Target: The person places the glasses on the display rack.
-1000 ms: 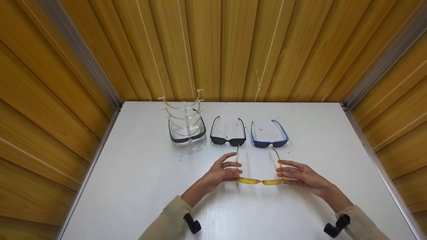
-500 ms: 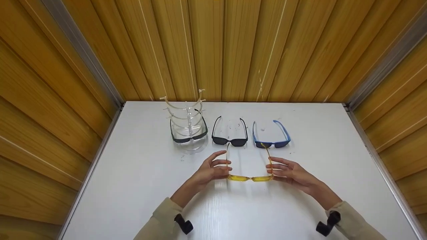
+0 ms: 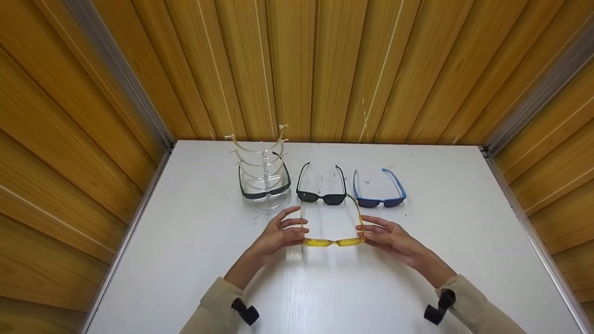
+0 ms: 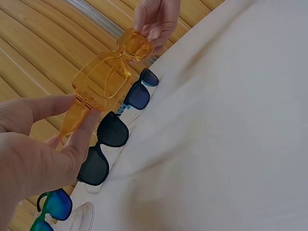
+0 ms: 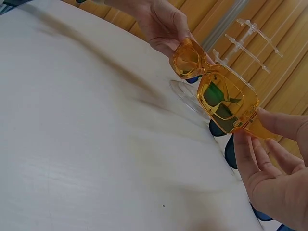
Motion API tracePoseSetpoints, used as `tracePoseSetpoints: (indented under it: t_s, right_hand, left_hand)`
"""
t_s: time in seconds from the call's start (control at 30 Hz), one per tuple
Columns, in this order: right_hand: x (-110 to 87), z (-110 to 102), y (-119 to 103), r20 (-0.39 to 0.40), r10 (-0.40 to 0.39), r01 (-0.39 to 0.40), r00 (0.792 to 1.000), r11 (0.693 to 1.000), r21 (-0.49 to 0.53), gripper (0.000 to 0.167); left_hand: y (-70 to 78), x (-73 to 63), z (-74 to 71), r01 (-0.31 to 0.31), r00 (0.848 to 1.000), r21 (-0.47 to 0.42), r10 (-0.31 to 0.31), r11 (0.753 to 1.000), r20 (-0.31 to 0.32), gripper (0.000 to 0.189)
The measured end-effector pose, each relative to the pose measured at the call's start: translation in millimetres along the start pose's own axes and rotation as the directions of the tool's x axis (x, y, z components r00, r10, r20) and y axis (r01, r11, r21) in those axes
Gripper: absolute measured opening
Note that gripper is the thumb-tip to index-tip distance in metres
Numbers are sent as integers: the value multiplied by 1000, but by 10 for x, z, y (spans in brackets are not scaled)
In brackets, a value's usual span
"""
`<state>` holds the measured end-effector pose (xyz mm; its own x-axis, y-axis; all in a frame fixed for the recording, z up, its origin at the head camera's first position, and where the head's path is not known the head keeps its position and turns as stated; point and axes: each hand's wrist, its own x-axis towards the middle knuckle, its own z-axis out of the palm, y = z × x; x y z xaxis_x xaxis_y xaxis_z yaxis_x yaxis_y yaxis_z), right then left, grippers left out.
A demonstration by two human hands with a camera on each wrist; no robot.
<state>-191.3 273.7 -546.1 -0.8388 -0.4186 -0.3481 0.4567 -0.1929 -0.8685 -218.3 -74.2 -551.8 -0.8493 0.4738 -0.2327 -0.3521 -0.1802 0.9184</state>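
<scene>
Yellow-orange see-through sunglasses [image 3: 318, 242] hang above the table, temples spread and pointing away from the person. My left hand [image 3: 274, 237] pinches them at the left hinge with thumb and fingers, as the left wrist view shows close up. At the other hinge my right hand [image 3: 392, 239] pinches the same frame. Just beyond the yellow temples lie black sunglasses [image 3: 321, 198], and to their right blue sunglasses [image 3: 380, 202]. A clear display stand [image 3: 265, 169] rises at the back left, with dark-framed sunglasses [image 3: 265, 193] on its lowest tier.
The white table [image 3: 185, 260] ends at slatted wooden walls [image 3: 297, 69] at the back and on both sides, with metal strips at the corners. The stand's upper arms [image 3: 257, 150] stick up bare behind its round base.
Both hands have carried the yellow sunglasses leftward and slightly away from the person, from in front of the blue pair to in front of the black pair. The grip is unchanged.
</scene>
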Motion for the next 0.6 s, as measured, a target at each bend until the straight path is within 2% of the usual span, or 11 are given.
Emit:
tracePoseSetpoints:
  t_s: [0.4,0.6]
  right_hand:
    - [233,224,5,-19,21,-22,1000,998,-64,70]
    - [339,341,22,-16,35,-36,999,998,-51,68]
  left_hand:
    - [74,-162,-211,-16,998,17,17,1000,-65,76]
    - [101,-252,-314,3,995,31,0,1000,-101,75]
